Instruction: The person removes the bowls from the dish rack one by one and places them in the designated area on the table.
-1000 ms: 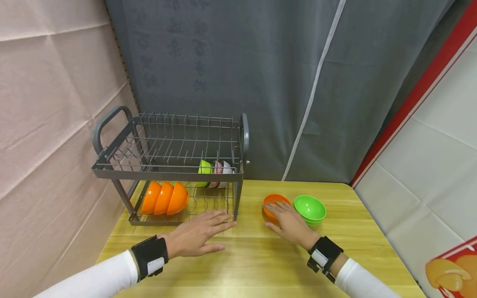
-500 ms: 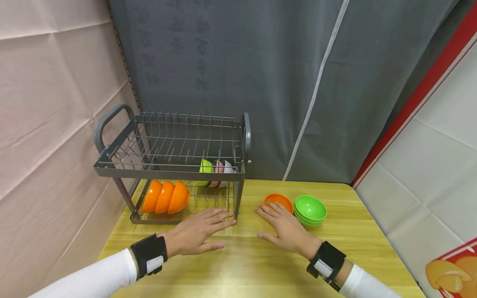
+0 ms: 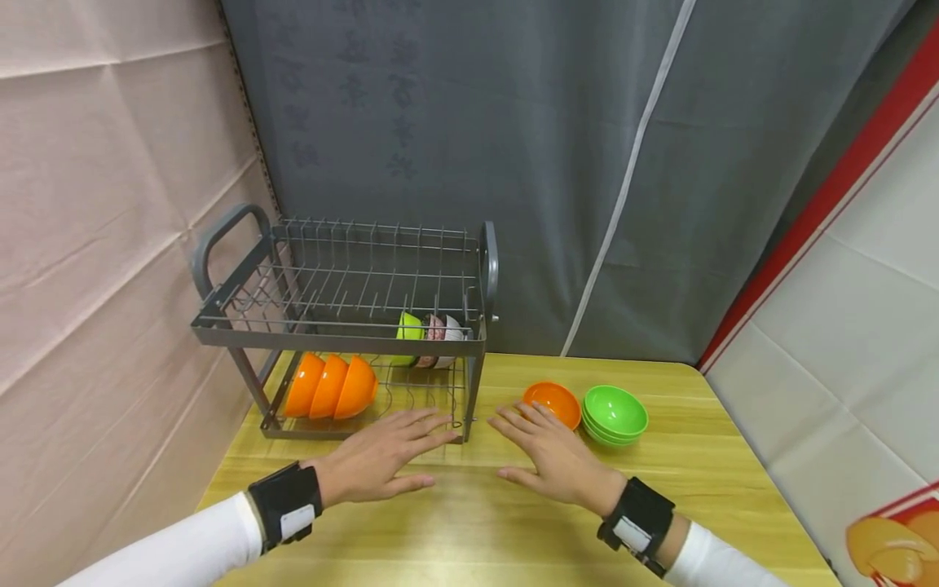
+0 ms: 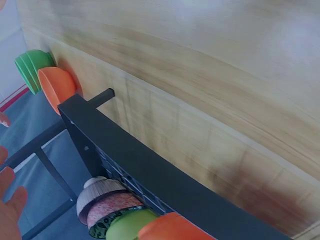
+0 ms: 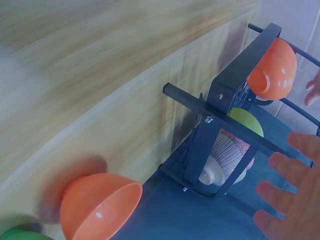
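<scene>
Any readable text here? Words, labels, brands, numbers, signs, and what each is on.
None readable.
Grey curtain: columns of marks, too faint to read.
Left wristband, right wristband: white patches, nothing legible at this size.
Printed panel, lower right in head view: no legible words.

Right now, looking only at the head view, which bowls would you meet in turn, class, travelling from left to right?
Three tilted orange bowls → lime bowl → pinkish bowl → whitish bowl → lone orange bowl → stacked green bowls.

Four orange bowls [image 3: 556,398], one lime bowl [image 3: 411,325], one pink bowl [image 4: 114,204], one white bowl [image 4: 101,190], one green-bowl stack [image 3: 614,414], one rack [image 3: 341,342].
</scene>
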Demonstrator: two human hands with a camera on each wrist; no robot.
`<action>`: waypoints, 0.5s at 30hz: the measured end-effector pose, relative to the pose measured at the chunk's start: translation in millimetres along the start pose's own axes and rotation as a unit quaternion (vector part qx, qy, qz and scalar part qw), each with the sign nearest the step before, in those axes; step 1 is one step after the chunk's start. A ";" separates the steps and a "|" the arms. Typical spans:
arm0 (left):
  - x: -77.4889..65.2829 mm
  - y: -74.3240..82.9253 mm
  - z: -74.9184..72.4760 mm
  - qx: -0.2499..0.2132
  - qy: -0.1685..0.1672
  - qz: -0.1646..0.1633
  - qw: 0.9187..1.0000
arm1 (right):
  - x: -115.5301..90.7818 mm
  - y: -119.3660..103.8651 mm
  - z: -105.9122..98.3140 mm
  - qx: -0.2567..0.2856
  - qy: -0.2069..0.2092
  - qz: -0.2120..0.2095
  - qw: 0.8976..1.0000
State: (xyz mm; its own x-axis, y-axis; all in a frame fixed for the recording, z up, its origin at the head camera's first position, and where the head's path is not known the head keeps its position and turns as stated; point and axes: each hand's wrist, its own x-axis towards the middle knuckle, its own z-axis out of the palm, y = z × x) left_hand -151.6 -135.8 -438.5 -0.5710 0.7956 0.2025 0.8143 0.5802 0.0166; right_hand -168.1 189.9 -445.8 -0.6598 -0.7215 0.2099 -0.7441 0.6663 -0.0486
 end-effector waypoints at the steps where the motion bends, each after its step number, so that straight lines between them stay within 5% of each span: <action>1: -1.6 -0.9 0.4 -0.001 0.000 -0.002 1.000 | 1.3 -1.2 -0.1 0.001 0.000 -0.002 1.000; 15: -25.1 -9.0 -3.7 0.012 -0.004 -0.045 0.999 | 18.5 -15.2 5.7 0.003 -0.002 -0.036 0.999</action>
State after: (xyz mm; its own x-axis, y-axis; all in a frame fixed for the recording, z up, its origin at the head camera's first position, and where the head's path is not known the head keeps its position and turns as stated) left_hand -144.2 -161.7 -440.1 -0.6433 0.7409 0.1929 0.7566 0.6538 0.0118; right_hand -169.7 165.3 -446.8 -0.6051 -0.7683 0.2088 -0.7901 0.6118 -0.0386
